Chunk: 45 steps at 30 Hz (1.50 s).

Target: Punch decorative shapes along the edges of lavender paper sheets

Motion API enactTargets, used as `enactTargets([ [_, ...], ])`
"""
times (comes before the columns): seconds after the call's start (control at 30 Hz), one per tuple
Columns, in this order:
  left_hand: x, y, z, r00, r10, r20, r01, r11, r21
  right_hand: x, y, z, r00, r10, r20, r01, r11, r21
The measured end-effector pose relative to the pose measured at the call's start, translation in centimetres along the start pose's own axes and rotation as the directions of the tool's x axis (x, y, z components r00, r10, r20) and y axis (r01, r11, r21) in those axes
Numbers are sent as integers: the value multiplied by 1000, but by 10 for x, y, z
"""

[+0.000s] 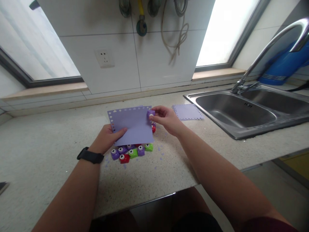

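My left hand (pixel 108 138) grips a sheet of purple paper (pixel 132 127) by its left edge, thumb on top. Small cut-out shapes run along the sheet's top edge and upper left side. At the sheet's upper right edge, my right hand (pixel 166 119) pinches a purple craft punch (pixel 151 114) with a white button. Below the paper, several more punches lie on the counter: a red punch (pixel 124 158), a green punch (pixel 132 153), a purple punch (pixel 141 150) and others. The paper partly covers some of them.
A stack of purple sheets with punched borders (pixel 188 111) lies right of my hands, beside the steel sink (pixel 231 108) with its faucet (pixel 265 45). Purple paper scraps (pixel 161 158) dot the counter (pixel 60 129). Behind stands a tiled wall with a socket (pixel 104 58).
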<state>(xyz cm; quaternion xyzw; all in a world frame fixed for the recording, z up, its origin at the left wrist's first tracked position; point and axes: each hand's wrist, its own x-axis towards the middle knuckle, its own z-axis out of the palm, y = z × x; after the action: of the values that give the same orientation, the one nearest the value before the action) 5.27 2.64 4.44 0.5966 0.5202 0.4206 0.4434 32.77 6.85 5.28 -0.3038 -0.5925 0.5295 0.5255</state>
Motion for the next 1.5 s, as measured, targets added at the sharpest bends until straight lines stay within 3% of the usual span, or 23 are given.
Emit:
enactTargets([
  [1.5, -1, 1, 0, 1000, 10, 21, -10, 1000, 14, -3, 0, -7, 993, 62, 101, -65, 998, 24],
])
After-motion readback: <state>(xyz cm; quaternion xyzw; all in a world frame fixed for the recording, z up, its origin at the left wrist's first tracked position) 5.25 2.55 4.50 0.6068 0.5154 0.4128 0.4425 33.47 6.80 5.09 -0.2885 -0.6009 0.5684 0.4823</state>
